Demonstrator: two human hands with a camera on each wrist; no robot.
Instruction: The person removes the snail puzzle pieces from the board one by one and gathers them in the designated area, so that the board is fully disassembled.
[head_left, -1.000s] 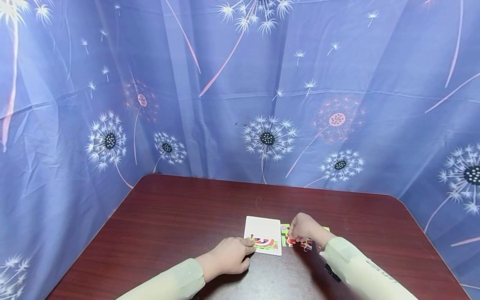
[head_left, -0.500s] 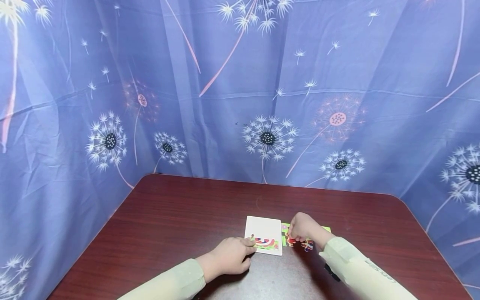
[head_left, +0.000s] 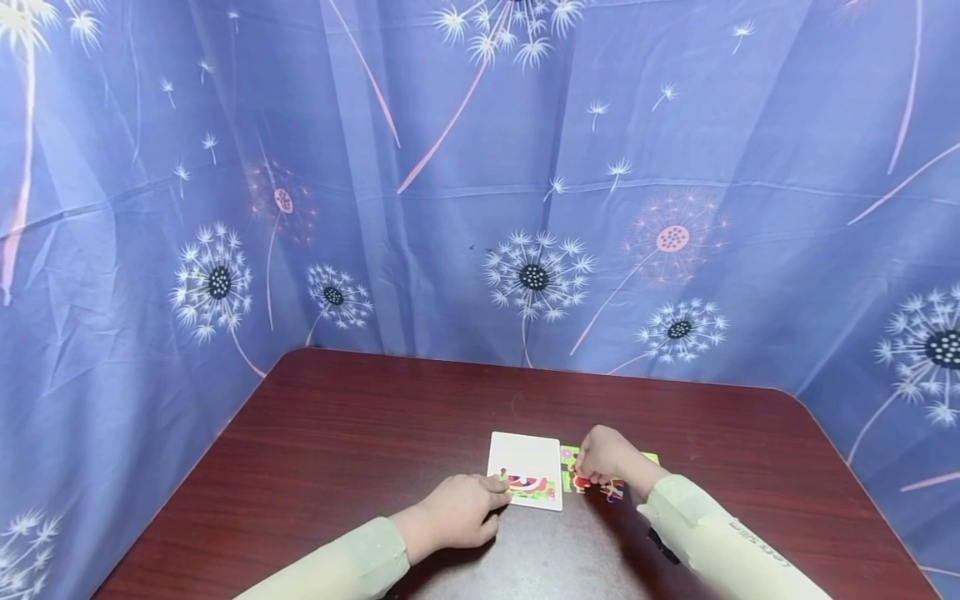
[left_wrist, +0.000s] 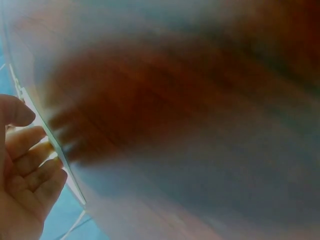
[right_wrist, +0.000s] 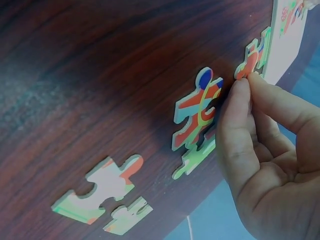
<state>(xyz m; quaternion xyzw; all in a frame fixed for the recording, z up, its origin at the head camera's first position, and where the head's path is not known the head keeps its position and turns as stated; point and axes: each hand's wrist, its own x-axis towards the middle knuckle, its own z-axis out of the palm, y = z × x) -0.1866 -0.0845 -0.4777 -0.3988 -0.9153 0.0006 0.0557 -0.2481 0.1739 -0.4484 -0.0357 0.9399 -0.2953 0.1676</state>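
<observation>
A white puzzle tray [head_left: 525, 451] lies on the table, with joined colourful pieces [head_left: 533, 486] along its near side. My left hand [head_left: 461, 510] rests at the tray's left edge, fingertips on its near-left corner. In the left wrist view its fingers [left_wrist: 35, 170] are loosely bent over the edge, with the thumb apart. Right of the tray, my right hand [head_left: 609, 456] pinches a red and green puzzle piece [right_wrist: 248, 64] between thumb and index finger. That piece stays low by the tabletop, close to the tray's right side, partly hidden by the fingertips.
More loose pieces lie right of the tray: a red, blue and yellow puzzle piece [right_wrist: 192, 112], a green one [right_wrist: 194, 159], a pale one [right_wrist: 107, 185] and a small pale green one [right_wrist: 128, 216]. A blue dandelion curtain [head_left: 435, 275] hangs behind the dark red table [head_left: 360, 425].
</observation>
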